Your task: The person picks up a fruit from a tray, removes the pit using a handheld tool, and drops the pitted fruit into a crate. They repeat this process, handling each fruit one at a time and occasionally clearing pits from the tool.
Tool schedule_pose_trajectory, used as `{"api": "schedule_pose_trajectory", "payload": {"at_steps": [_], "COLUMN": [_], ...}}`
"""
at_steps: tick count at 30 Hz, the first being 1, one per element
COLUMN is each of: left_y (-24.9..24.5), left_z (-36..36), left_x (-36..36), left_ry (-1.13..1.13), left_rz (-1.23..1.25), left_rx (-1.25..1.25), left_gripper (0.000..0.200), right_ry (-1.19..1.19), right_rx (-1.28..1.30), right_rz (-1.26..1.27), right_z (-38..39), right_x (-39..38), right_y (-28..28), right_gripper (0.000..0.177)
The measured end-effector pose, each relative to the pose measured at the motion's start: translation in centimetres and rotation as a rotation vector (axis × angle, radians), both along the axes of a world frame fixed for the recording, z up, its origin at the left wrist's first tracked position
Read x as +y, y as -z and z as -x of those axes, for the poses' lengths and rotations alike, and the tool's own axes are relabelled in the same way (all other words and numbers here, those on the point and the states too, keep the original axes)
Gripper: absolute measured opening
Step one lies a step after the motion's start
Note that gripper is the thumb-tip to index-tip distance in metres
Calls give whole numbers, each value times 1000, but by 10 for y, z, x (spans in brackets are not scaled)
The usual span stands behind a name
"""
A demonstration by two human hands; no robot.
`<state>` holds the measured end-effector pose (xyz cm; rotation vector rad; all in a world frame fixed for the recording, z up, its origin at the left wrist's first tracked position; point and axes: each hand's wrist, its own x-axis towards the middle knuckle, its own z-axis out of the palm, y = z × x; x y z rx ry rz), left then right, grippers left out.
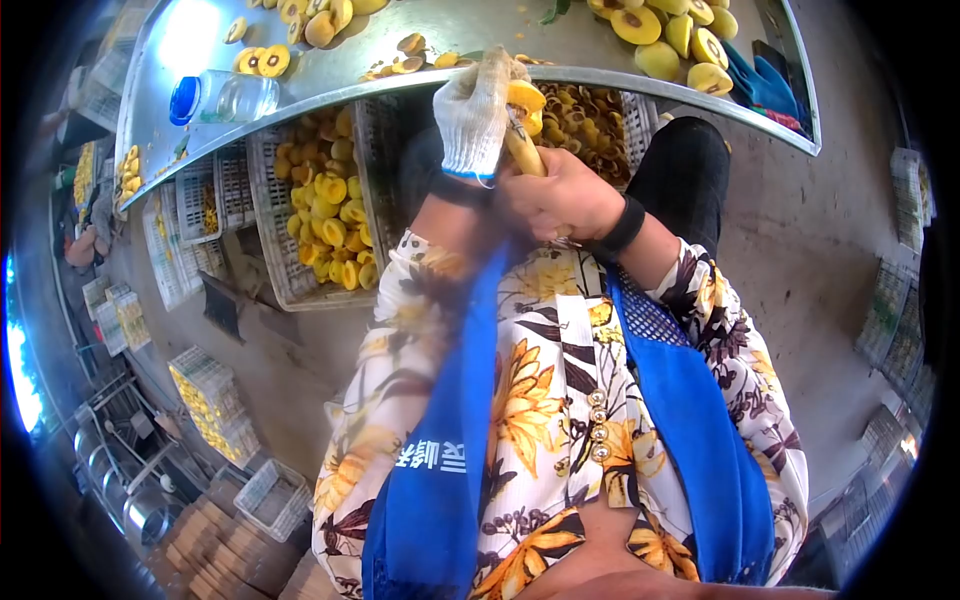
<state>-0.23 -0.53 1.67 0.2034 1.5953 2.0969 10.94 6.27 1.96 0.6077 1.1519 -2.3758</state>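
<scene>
My left hand [478, 115], in a white knit glove, is closed around a yellow peach half [526, 100] at the near rim of the metal table [420, 80]. My right hand [562, 198], bare, grips the wooden handle of a pitting tool [524, 148]. The tool's metal end meets the peach; its tip is hidden. Beyond my hands, loose pits and scraps [408, 62] lie on the metal. Cut peach halves [272, 61] sit at the left, and more peaches [657, 58] are heaped at the right.
A clear bottle with a blue cap [225, 98] lies on the table's left. Blue gloves [765, 85] rest at the right corner. Beneath the table stand a crate of peach halves [290, 270] and a heap of dark pits [590, 125]. Stacked crates [215, 400] stand on the floor.
</scene>
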Motion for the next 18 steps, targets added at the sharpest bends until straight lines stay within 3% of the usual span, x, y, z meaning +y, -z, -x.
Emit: {"api": "schedule_pose_trajectory", "payload": {"at_steps": [4, 8, 11, 12, 15, 18], "left_y": [17, 26, 41, 42, 37, 46], "left_z": [9, 11, 22, 30, 34, 37], "left_x": [1, 6, -1, 8, -7, -21], "left_ry": [42, -18, 194, -117, -209, -166], "left_rz": [-227, -101, -295, -281, -131, -201], "left_rx": [-399, -437, -766, -932, -619, -559], "left_gripper": [40, 44, 51, 55, 54, 54], "right_ry": [43, 73, 39, 71, 192, -79], "right_rx": [2, 75, 264, 286, 195, 294], "right_rz": [136, 62, -286, -334, -453, -1169], "right_z": [-1, 1, -3, -6, -11, -25], "right_x": [5, 3, 4, 6, 13, 36], "right_y": [3, 17, 22, 23, 18, 56], "right_gripper": [8, 10, 12, 13, 11, 19]}}
